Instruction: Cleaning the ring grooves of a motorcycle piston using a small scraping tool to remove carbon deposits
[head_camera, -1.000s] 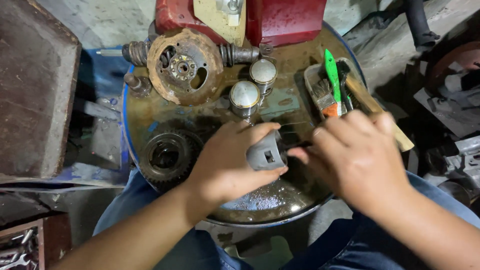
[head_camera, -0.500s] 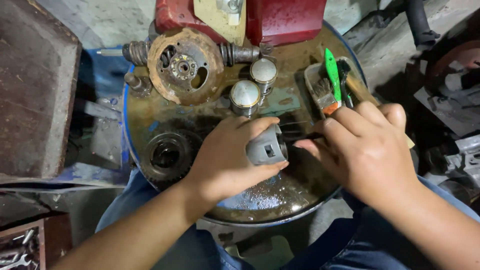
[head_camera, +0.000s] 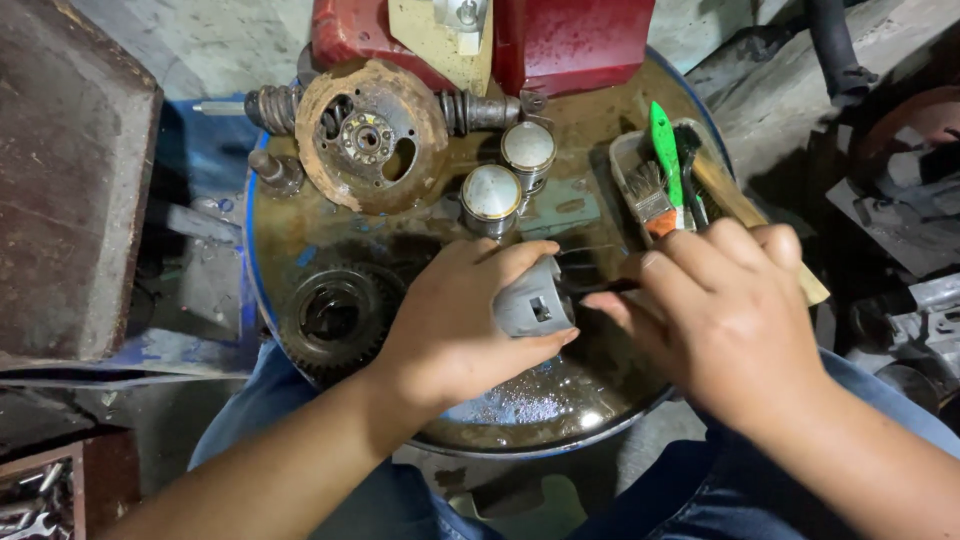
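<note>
1. Since the earlier frames your right hand (head_camera: 735, 320) has drawn slightly back toward the right edge of the drum top, opening a gap where a thin dark tool (head_camera: 600, 288) shows; your left hand (head_camera: 455, 320) has stayed put.
2. Your left hand is wrapped around a small grey metal cylinder (head_camera: 533, 302), its hollow end toward the right hand, held just above the oily drum top (head_camera: 560, 400) near its front edge.
3. Your right hand is pinched narrow on the thin dark tool, whose tip touches the cylinder's open end.
4. Judging progress: the cylinder looks mostly clean on the outside, so work on its inside seems to be what is in hand.
5. Two capped pistons (head_camera: 492, 196) stand near the middle, apparently already cleaned.
6. A rusty flywheel (head_camera: 368, 135) at the back edge and a black gear (head_camera: 335, 315) at the left edge look untouched.
7. A tray with paintbrush and green toothbrush (head_camera: 662, 150) sits at the right edge.
</note>
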